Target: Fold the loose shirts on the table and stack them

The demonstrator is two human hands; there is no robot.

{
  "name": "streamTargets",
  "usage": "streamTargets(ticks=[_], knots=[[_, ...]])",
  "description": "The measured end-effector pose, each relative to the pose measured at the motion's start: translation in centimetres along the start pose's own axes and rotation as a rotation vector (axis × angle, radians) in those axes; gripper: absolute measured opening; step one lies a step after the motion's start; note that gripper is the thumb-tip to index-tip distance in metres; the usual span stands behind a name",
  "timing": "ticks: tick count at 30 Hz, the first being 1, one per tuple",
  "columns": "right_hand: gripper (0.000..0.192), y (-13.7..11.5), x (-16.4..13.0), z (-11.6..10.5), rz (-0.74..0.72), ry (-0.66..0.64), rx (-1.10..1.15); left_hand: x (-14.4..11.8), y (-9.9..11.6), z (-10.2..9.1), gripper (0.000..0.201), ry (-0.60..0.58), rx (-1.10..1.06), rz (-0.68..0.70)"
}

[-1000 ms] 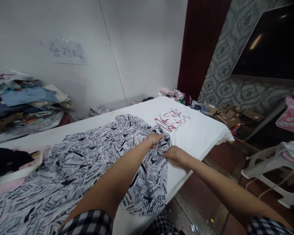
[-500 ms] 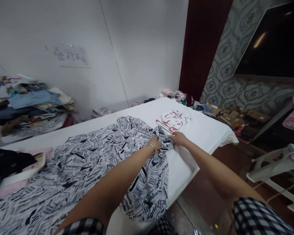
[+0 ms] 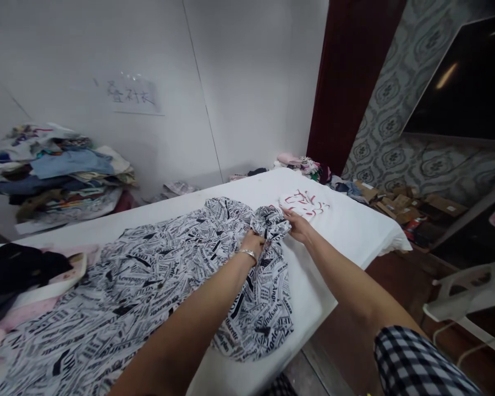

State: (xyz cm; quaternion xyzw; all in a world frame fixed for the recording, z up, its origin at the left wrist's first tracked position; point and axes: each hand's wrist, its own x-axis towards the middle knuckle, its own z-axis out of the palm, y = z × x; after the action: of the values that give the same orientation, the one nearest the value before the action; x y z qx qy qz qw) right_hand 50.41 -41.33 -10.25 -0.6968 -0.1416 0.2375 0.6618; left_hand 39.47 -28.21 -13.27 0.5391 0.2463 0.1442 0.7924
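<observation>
Both hands have moved up the newsprint-patterned garment (image 3: 160, 269) since the earlier frame and now gather a bunched corner near the red-and-white folded top (image 3: 307, 202). Left hand (image 3: 252, 242) and right hand (image 3: 297, 225) have fingers closed on that bunch. Judging by this, the fold is mid-way; next the cloth needs laying flat on the white tabletop (image 3: 355, 231). Fingertips are buried in fabric, and the garment's near end is cut off
</observation>
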Motion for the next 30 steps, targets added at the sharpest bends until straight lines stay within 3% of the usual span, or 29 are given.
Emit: streamTargets(ticks=[3,8,11,14,16,19,23,25,28,30], knots=[[0.057,0.1,-0.8,-0.7,0.057,-0.058,0.312,-0.2,-0.4,0.4,0.04,-0.017,0.0,-0.042],[0.074,0.7,-2.4,-2.6,0.288,-0.079,-0.034,-0.4,-0.3,0.5,0.058,0.002,0.029,-0.039],[0.062,0.9,-3.3,-3.1,0.436,-0.148,-0.148,-0.8,0.0,0.6,0.078,0.015,0.066,-0.024],[0.041,0.9,-3.8,-2.9,0.52,-0.221,-0.135,-1.8,0.4,1.0,0.086,0.013,0.141,0.028],[0.044,0.8,-3.9,-2.5,0.489,-0.162,0.018,-2.5,0.6,1.2,0.085,0.014,0.211,0.078],[0.063,0.4,-3.8,-1.9,0.346,-0.027,0.226,-3.3,0.7,1.5,0.085,0.044,0.256,0.101],[0.064,0.5,-3.7,-1.6,0.114,0.005,0.494,-3.8,0.0,2.0,0.084,0.087,0.295,-0.058],[0.063,1.1,-3.9,-1.6,0.091,-0.017,0.59,-3.9,-0.5,2.0,0.076,0.091,0.361,-0.152],[0.069,2.3,-4.1,-2.2,0.19,-0.026,0.491,-3.5,-0.5,1.4,0.062,0.125,0.472,-0.168],[0.074,2.7,-4.3,-2.9,0.28,-0.035,0.276,-2.7,0.2,0.9,0.057,0.171,0.566,-0.123]])
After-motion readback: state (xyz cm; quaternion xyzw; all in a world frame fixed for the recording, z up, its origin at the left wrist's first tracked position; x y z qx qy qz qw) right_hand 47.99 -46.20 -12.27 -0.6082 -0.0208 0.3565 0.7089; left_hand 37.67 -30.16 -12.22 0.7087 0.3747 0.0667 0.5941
